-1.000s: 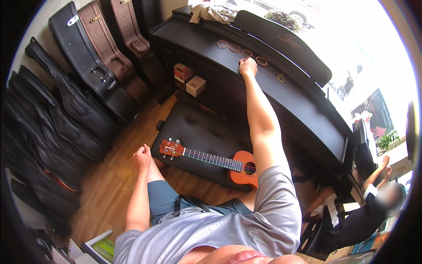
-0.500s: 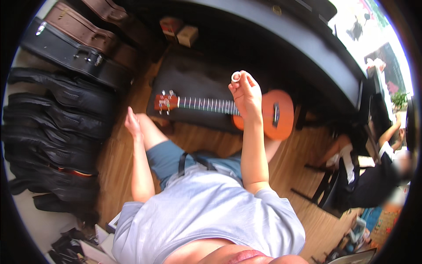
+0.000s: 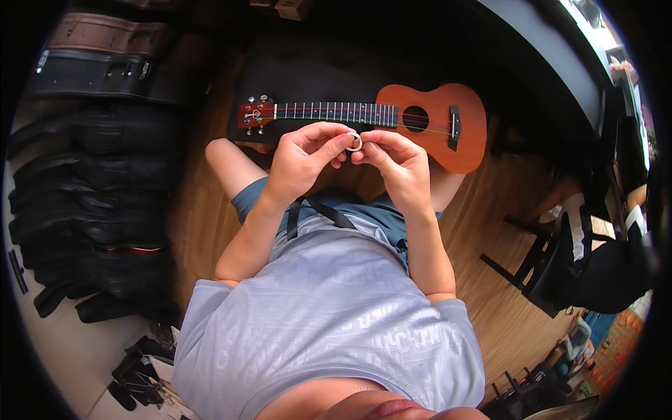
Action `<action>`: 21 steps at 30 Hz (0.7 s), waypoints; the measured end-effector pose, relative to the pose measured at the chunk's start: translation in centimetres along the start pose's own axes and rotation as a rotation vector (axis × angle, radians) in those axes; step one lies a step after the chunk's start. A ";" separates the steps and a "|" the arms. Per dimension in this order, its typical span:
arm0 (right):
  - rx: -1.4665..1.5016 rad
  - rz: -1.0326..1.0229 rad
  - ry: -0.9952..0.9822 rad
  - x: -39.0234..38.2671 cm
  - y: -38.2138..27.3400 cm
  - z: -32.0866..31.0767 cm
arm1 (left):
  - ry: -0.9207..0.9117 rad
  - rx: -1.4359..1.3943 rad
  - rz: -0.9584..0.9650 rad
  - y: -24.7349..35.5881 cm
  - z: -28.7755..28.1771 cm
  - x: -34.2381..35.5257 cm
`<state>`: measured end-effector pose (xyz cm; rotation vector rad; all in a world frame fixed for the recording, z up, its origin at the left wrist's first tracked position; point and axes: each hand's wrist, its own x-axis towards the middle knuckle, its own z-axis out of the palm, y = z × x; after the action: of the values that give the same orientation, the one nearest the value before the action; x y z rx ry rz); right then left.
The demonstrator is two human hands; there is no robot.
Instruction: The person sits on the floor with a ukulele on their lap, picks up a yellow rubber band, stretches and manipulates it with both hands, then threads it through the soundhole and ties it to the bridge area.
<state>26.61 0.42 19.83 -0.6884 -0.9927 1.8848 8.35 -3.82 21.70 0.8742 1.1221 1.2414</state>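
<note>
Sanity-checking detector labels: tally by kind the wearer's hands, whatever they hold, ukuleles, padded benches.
Wearer's hands (left hand, right hand): 2
White ring: 1
Ukulele: 1
Black padded bench: 1
Total: 5

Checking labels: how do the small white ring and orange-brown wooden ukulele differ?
The small white ring is held by left hand and right hand; the orange-brown wooden ukulele lies strings-up, unheld. The ring is far smaller than the ukulele. Both show round openings.
</note>
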 end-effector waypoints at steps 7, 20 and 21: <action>-0.061 -0.039 0.087 -1.4 -0.4 -0.4 | 0.005 -0.143 -0.032 -0.2 0.6 -0.1; 0.011 -0.060 0.049 -2.1 -1.1 -0.4 | -0.030 -0.310 -0.096 0.1 0.6 -0.6; 0.018 -0.053 0.051 -2.1 -1.1 -0.5 | -0.030 -0.307 -0.096 0.1 0.6 -0.6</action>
<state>28.42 -0.93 20.66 -0.6898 -0.9520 1.8192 8.93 -4.32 22.01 0.5989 0.9084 1.2754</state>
